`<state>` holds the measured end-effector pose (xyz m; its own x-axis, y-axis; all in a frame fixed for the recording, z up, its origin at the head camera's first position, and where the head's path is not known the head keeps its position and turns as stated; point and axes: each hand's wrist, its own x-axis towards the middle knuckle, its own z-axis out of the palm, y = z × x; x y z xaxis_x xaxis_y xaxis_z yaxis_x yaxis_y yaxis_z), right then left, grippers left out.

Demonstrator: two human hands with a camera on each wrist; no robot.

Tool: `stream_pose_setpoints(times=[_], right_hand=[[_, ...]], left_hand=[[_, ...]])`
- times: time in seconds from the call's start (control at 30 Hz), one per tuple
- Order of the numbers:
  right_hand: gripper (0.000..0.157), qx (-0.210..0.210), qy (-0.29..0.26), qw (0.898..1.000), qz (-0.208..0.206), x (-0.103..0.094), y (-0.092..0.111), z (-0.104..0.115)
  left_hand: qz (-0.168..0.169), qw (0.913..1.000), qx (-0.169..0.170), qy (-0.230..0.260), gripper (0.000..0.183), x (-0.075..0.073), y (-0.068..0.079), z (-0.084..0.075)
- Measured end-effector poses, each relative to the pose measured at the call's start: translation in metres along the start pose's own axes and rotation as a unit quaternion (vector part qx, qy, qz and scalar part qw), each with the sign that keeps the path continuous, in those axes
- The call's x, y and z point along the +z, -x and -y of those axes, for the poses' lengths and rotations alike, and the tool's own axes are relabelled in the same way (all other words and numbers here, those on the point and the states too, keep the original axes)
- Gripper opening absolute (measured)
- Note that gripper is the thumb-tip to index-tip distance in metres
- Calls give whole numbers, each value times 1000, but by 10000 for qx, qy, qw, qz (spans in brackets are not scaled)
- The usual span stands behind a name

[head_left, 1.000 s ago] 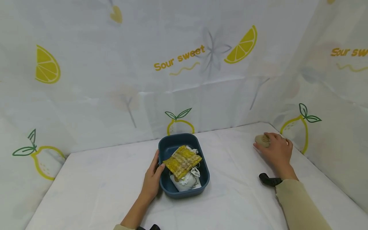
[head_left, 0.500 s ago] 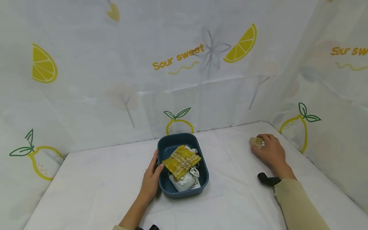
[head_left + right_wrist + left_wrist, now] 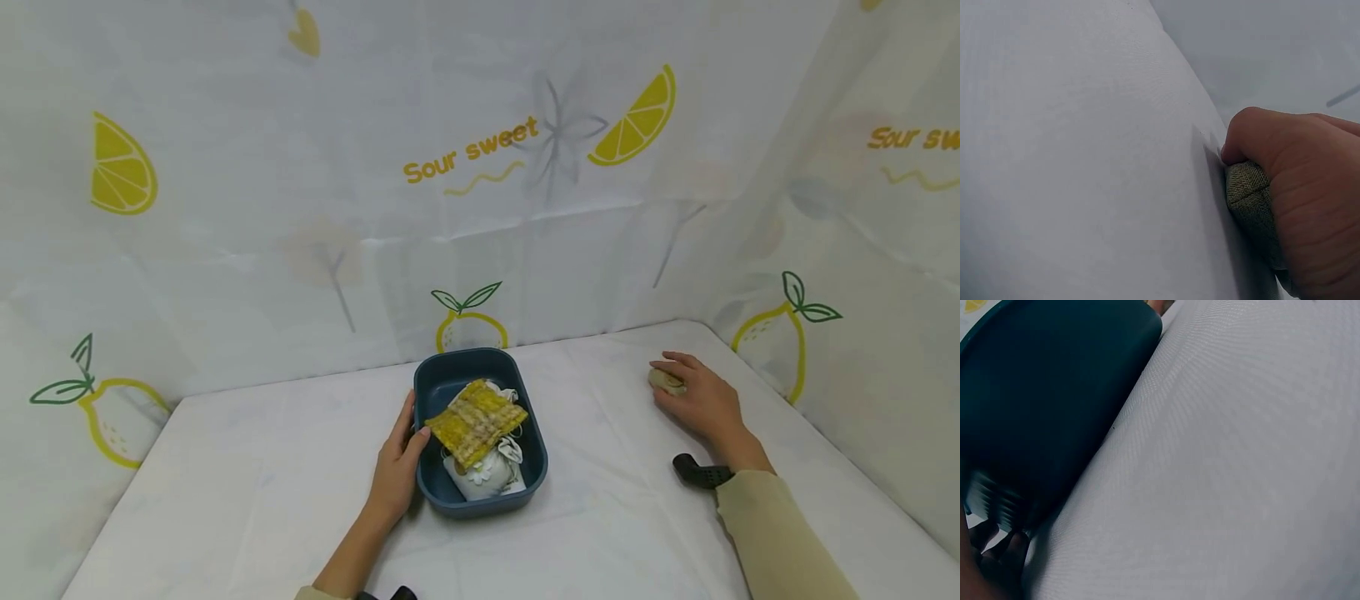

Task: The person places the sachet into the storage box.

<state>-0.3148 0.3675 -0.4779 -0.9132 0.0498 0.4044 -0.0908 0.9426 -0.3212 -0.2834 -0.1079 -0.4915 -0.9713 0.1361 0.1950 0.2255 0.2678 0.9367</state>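
Observation:
A dark blue rectangular bin (image 3: 481, 507) sits mid-table. In it a yellow-and-tan woven cloth pouch (image 3: 476, 421) lies over a pale drawstring pouch (image 3: 483, 477) with a white flower. My left hand (image 3: 395, 467) holds the bin's left side, thumb at the rim and fingers along the outer wall. In the left wrist view, that hand's fingers (image 3: 1007, 553) show dimly against the bin's wall (image 3: 1054, 394). At the far right, my right hand (image 3: 701, 400) grips a small beige-green cloth pouch (image 3: 666, 382) low over the table. The right wrist view shows its woven, seamed fabric (image 3: 1250, 194), partly hidden by the hand.
White cloth covers the table (image 3: 285, 467). Lemon-printed curtains (image 3: 247, 275) hang along the back and right edges, close beyond the right hand. A black wrist device (image 3: 701, 472) sits at the right cuff.
My right hand has moved slightly left with the cloth pouch, and the pouch has turned in its fingers. The left hand and bin look unmoved.

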Motion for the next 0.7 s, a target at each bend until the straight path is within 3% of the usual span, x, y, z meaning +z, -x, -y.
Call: stream_pose_setpoints(times=[0.33,0.5,0.7], right_hand=[[36,231,-443,9984,-265,5,4,0],[33,386,-1230,9887,-766,7,4,5],[27,180,-1637,9779,-1287,4,-3,16]], left_hand=[[38,10000,41,-19,61,0,0,0],[57,10000,35,-12,61,0,0,0],[38,10000,69,4,60,0,-1,0]])
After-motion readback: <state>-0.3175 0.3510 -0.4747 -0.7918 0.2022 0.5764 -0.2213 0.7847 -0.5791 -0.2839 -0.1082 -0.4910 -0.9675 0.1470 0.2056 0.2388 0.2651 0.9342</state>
